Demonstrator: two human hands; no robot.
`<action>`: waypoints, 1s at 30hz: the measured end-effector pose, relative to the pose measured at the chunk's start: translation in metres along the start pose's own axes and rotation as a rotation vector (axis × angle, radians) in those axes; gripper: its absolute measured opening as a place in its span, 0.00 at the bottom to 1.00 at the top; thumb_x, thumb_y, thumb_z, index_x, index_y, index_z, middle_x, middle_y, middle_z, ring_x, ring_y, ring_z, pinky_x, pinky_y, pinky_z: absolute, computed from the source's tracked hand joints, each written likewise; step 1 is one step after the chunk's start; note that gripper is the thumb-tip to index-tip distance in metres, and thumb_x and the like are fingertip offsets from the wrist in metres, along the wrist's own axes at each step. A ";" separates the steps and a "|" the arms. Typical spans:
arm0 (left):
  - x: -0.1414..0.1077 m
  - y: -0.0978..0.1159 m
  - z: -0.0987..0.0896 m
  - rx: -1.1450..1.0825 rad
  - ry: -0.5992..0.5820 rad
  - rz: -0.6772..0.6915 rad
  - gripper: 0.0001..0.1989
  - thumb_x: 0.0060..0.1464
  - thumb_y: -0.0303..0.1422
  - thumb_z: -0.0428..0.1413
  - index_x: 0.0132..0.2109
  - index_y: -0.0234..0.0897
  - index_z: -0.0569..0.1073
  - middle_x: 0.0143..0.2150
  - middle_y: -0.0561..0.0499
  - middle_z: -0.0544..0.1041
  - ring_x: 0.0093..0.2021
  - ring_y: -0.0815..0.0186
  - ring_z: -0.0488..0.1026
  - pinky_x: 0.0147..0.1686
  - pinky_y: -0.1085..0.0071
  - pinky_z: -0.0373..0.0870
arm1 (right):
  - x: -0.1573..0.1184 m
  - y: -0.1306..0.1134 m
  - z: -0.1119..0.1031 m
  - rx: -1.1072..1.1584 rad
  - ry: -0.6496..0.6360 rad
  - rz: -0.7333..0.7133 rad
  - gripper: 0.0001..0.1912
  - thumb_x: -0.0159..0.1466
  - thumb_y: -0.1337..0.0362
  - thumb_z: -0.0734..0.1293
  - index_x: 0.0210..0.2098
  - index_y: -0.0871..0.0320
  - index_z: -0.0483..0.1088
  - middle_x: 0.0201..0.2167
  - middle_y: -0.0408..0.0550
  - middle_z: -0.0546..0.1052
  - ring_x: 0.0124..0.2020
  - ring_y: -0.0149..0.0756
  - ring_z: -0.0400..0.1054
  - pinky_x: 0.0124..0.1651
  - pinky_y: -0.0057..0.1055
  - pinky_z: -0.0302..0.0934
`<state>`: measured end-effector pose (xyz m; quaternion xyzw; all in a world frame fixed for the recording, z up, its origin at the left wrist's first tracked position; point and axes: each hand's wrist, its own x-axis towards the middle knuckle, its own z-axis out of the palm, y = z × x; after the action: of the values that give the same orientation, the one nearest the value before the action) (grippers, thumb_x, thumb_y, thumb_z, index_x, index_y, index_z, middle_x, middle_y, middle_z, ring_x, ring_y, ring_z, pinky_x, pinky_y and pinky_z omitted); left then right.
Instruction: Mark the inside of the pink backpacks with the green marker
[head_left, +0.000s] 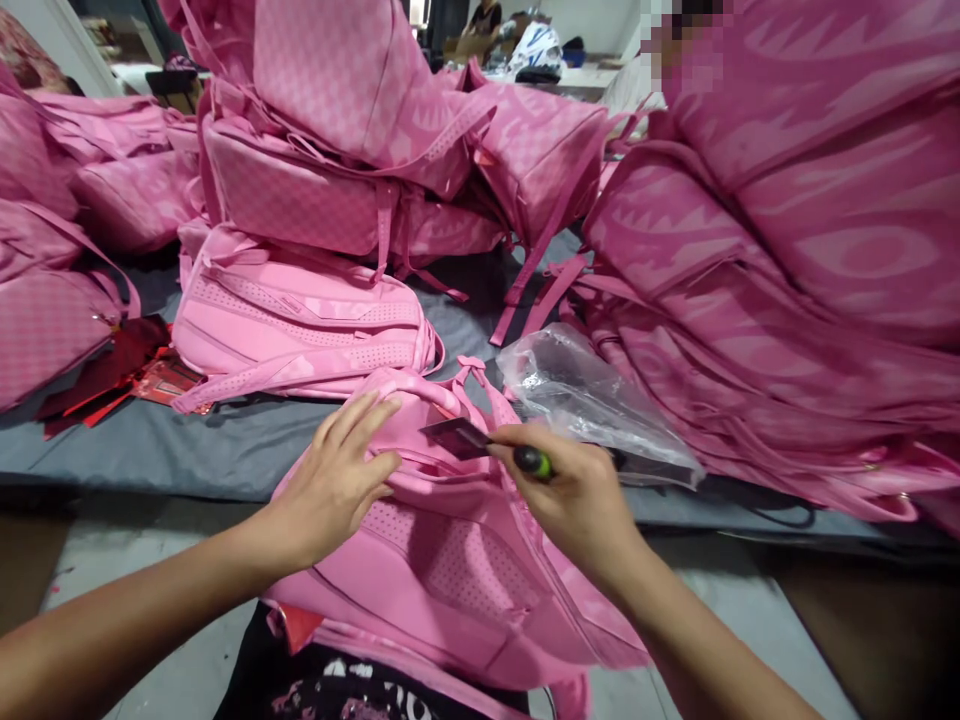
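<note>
A pink backpack [450, 570] leans upright against the table edge in front of me, its dotted mesh panel facing me. My left hand [330, 480] rests on its top left side, fingers spread against the fabric near the top handle. My right hand [574, 490] is closed around a scraper [459, 438], a flat dark blade with a green and black grip. The blade lies over the upper part of the backpack, to the right of my left fingers. Whether it touches the fabric I cannot tell. A crumpled clear plastic bag [577, 390] lies just beyond my right hand.
Another pink backpack [307, 310] lies on the grey-covered table [225, 450]. Stacked pink backpacks [300, 190] rise behind it, and a tall pile [787, 250] stands on the right. Red tags [142, 375] lie at left. A person [486, 18] is in the background.
</note>
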<state>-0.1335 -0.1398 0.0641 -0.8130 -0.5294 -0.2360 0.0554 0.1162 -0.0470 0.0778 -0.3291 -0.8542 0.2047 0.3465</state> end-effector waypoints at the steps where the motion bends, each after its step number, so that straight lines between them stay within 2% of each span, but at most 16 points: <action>1: -0.006 -0.003 0.003 -0.031 0.018 0.024 0.09 0.57 0.23 0.58 0.45 0.35 0.73 0.69 0.38 0.56 0.71 0.44 0.50 0.64 0.43 0.60 | 0.001 0.001 0.005 0.040 -0.072 0.017 0.12 0.59 0.77 0.63 0.37 0.58 0.75 0.30 0.43 0.80 0.28 0.30 0.74 0.31 0.23 0.62; 3: -0.015 -0.008 0.009 -0.091 0.095 0.092 0.12 0.55 0.19 0.58 0.46 0.35 0.72 0.68 0.39 0.56 0.72 0.45 0.50 0.65 0.45 0.60 | 0.002 -0.001 0.014 0.034 -0.198 0.026 0.17 0.56 0.80 0.61 0.34 0.57 0.75 0.30 0.43 0.80 0.30 0.31 0.74 0.33 0.24 0.61; 7: -0.022 -0.015 0.015 -0.111 0.168 0.169 0.18 0.53 0.18 0.60 0.50 0.34 0.72 0.65 0.39 0.56 0.70 0.46 0.54 0.66 0.45 0.61 | 0.008 -0.007 0.017 -0.194 -0.335 0.033 0.21 0.49 0.84 0.59 0.32 0.57 0.76 0.32 0.45 0.80 0.35 0.34 0.72 0.36 0.26 0.57; 10: -0.024 -0.015 0.016 -0.115 0.180 0.172 0.20 0.52 0.19 0.61 0.52 0.34 0.72 0.65 0.39 0.57 0.69 0.46 0.56 0.66 0.45 0.61 | 0.017 -0.015 0.013 -0.293 -0.502 0.063 0.18 0.51 0.84 0.62 0.31 0.57 0.75 0.30 0.44 0.79 0.33 0.34 0.72 0.33 0.27 0.53; 12: -0.025 -0.014 0.016 -0.147 0.190 0.158 0.20 0.53 0.19 0.61 0.52 0.36 0.71 0.65 0.40 0.58 0.69 0.47 0.57 0.66 0.46 0.62 | 0.024 -0.021 0.016 -0.342 -0.606 0.029 0.14 0.56 0.82 0.63 0.29 0.58 0.75 0.28 0.44 0.79 0.30 0.33 0.71 0.31 0.29 0.49; 14: -0.029 -0.012 0.016 -0.165 0.226 0.061 0.22 0.54 0.23 0.61 0.55 0.38 0.68 0.67 0.39 0.57 0.69 0.48 0.57 0.65 0.47 0.63 | 0.031 -0.026 0.024 -0.412 -0.686 -0.030 0.10 0.60 0.78 0.65 0.28 0.60 0.75 0.26 0.47 0.78 0.27 0.33 0.70 0.28 0.31 0.44; 16: -0.035 -0.012 0.016 -0.133 0.229 -0.152 0.29 0.56 0.30 0.62 0.62 0.38 0.61 0.69 0.34 0.56 0.69 0.46 0.58 0.63 0.47 0.67 | 0.037 -0.028 0.036 -0.448 -0.732 -0.070 0.06 0.62 0.73 0.68 0.30 0.60 0.76 0.25 0.48 0.78 0.26 0.34 0.69 0.27 0.32 0.41; 18: -0.040 -0.013 0.017 -0.098 0.134 -0.365 0.35 0.58 0.38 0.60 0.67 0.37 0.54 0.66 0.32 0.63 0.65 0.46 0.65 0.56 0.50 0.73 | 0.039 -0.025 0.045 -0.424 -0.761 -0.074 0.04 0.62 0.67 0.72 0.30 0.60 0.76 0.25 0.48 0.78 0.25 0.33 0.69 0.27 0.31 0.40; 20: -0.043 -0.014 0.018 -0.113 -0.003 -0.481 0.33 0.60 0.41 0.57 0.67 0.38 0.54 0.60 0.37 0.72 0.57 0.50 0.74 0.50 0.55 0.77 | 0.038 -0.022 0.049 -0.398 -0.792 -0.053 0.07 0.60 0.63 0.74 0.29 0.59 0.76 0.24 0.47 0.77 0.25 0.33 0.68 0.27 0.30 0.41; 21: -0.044 -0.014 0.019 -0.131 -0.043 -0.499 0.31 0.60 0.41 0.57 0.66 0.39 0.56 0.57 0.39 0.75 0.54 0.52 0.76 0.48 0.57 0.78 | 0.036 -0.021 0.049 -0.404 -0.798 -0.043 0.08 0.60 0.63 0.74 0.28 0.60 0.75 0.23 0.46 0.76 0.24 0.32 0.68 0.27 0.30 0.41; 23: -0.043 -0.015 0.020 -0.145 -0.053 -0.506 0.29 0.60 0.41 0.56 0.64 0.40 0.58 0.56 0.41 0.76 0.54 0.54 0.76 0.49 0.58 0.77 | 0.032 -0.022 0.045 -0.437 -0.757 -0.059 0.03 0.61 0.69 0.72 0.30 0.61 0.75 0.24 0.46 0.76 0.24 0.32 0.68 0.27 0.30 0.42; 24: -0.043 -0.015 0.021 -0.140 -0.042 -0.498 0.29 0.60 0.42 0.56 0.64 0.40 0.58 0.57 0.41 0.75 0.55 0.54 0.76 0.50 0.57 0.77 | 0.030 -0.024 0.044 -0.449 -0.708 -0.082 0.02 0.60 0.73 0.71 0.32 0.61 0.75 0.26 0.46 0.76 0.25 0.32 0.68 0.27 0.30 0.42; 26: -0.043 -0.015 0.022 -0.129 -0.030 -0.478 0.30 0.60 0.42 0.56 0.65 0.40 0.57 0.58 0.40 0.75 0.56 0.54 0.75 0.51 0.57 0.76 | 0.028 -0.030 0.047 -0.440 -0.597 -0.127 0.07 0.61 0.76 0.69 0.38 0.61 0.74 0.28 0.46 0.77 0.26 0.32 0.68 0.28 0.30 0.43; 28: -0.045 -0.018 0.022 -0.133 -0.023 -0.460 0.30 0.60 0.42 0.56 0.65 0.40 0.57 0.57 0.41 0.75 0.55 0.54 0.76 0.49 0.58 0.77 | 0.032 -0.036 0.058 -0.382 -0.542 -0.126 0.04 0.64 0.69 0.69 0.39 0.60 0.73 0.27 0.45 0.76 0.25 0.32 0.68 0.27 0.30 0.43; 30: -0.048 -0.022 0.023 -0.145 -0.006 -0.441 0.30 0.60 0.43 0.56 0.65 0.40 0.58 0.57 0.41 0.76 0.54 0.54 0.77 0.48 0.60 0.77 | 0.040 -0.041 0.073 -0.318 -0.547 -0.106 0.11 0.66 0.57 0.69 0.35 0.59 0.73 0.25 0.45 0.76 0.24 0.32 0.68 0.26 0.30 0.42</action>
<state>-0.1612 -0.1627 0.0193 -0.6801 -0.6761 -0.2774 -0.0578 0.0238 -0.0566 0.0702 -0.2667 -0.9530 0.1313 0.0584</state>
